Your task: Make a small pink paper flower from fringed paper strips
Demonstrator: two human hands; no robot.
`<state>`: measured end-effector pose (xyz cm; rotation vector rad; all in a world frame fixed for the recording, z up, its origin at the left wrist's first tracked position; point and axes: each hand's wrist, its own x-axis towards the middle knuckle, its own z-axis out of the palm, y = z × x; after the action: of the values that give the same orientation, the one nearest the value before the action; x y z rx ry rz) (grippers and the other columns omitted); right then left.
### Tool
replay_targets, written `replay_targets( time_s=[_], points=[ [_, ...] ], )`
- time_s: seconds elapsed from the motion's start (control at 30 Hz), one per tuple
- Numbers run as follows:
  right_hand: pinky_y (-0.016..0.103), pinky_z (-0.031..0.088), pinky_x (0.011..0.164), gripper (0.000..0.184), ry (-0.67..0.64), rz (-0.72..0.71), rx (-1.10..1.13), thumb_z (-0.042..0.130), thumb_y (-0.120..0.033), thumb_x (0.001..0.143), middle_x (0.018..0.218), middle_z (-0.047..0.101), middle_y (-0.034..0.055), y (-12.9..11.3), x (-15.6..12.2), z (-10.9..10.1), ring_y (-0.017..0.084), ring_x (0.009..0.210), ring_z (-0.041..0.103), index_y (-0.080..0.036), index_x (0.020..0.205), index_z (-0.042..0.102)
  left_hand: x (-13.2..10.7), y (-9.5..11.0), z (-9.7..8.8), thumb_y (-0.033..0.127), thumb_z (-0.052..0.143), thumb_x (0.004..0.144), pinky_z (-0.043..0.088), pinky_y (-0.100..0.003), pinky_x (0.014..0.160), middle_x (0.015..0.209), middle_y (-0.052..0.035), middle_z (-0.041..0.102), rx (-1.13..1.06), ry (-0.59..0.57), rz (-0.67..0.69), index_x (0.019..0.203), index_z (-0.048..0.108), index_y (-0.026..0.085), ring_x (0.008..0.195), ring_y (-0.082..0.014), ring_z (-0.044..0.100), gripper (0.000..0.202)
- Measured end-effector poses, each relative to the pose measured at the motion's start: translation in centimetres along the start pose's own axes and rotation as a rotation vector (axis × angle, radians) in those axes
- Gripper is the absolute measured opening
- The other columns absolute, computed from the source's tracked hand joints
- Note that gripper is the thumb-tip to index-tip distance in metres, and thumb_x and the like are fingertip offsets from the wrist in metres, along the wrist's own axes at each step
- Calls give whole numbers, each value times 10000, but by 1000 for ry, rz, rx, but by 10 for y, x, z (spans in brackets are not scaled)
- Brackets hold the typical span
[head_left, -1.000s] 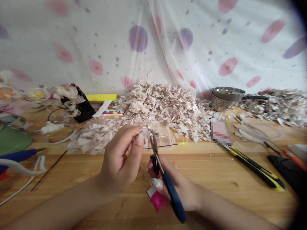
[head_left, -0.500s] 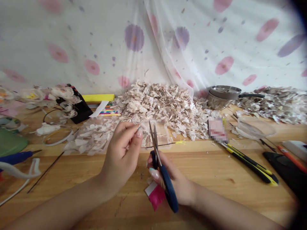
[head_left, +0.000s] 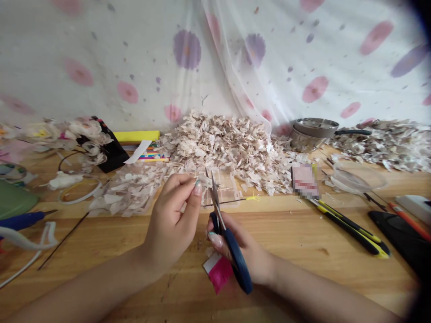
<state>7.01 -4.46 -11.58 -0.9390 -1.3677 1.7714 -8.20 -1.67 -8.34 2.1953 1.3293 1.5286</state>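
My left hand [head_left: 171, 215] pinches a small pale paper scrap [head_left: 203, 180] between thumb and fingertips. My right hand [head_left: 240, 249] holds blue-handled scissors [head_left: 232, 251], with their steel blades [head_left: 213, 197] pointing up at that scrap. The blades reach the scrap's edge, though the exact contact is hard to see. A folded magenta and white paper piece [head_left: 218, 271] lies on the wooden table [head_left: 296, 278] just below my right hand. Behind my fingers sits a clear plastic box [head_left: 225, 186].
A large heap of pale cut paper pieces [head_left: 215, 148] stands behind the box, with another heap [head_left: 387, 146] at right. Around them are a steel pot [head_left: 313, 134], yellow-black handled tool [head_left: 350, 231], pixelated packet [head_left: 305, 180], paper flowers [head_left: 76, 134] and a blue-tipped tool [head_left: 23, 220].
The scissor blades have narrowed and moved slightly left toward the pinched scrap. The whole scene sits slightly higher in the view.
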Motion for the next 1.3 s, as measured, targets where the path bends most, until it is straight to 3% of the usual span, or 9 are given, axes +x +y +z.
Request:
replay_targets(
  time_s=[0.3, 0.57, 0.93, 1.17, 1.3],
  points=[
    [262, 318, 588, 515, 6, -57, 27, 644, -660, 717, 704, 415, -41, 2, 2, -4, 95, 608, 366, -192, 823, 457, 1, 1, 0, 140, 472, 920, 459, -259, 707, 842, -6, 509, 19, -35, 31, 808, 532, 196, 794, -138, 517, 139],
    [233, 282, 513, 501, 30, -65, 71, 668, -631, 714, 645, 394, -59, 4, 4, -4, 73, 550, 323, -182, 791, 460, 2, 0, -2, 133, 497, 906, 448, -251, 639, 845, -4, 508, 17, -41, 33, 803, 548, 187, 740, -124, 515, 127],
    [218, 293, 479, 527, 66, -70, -27, 664, -661, 686, 615, 409, -59, 0, 6, -8, 64, 529, 334, -178, 731, 457, 6, 0, -6, 144, 497, 899, 424, -251, 588, 808, 2, 504, 48, -41, 32, 770, 556, 185, 707, -120, 496, 148],
    [210, 298, 455, 461, 58, -89, -115, 696, -567, 720, 598, 416, -57, -2, 5, -11, 63, 515, 350, -186, 694, 437, 9, 3, -9, 176, 495, 895, 424, -232, 522, 804, -12, 531, 85, -20, 34, 765, 560, 187, 715, -136, 519, 146],
    [211, 296, 453, 492, 64, -96, -121, 659, -621, 722, 595, 399, -57, -1, 5, -11, 66, 518, 351, -189, 687, 426, 10, 2, -9, 189, 500, 892, 426, -230, 518, 799, -11, 536, 88, -14, 40, 779, 573, 186, 720, -139, 522, 135]
  ],
)
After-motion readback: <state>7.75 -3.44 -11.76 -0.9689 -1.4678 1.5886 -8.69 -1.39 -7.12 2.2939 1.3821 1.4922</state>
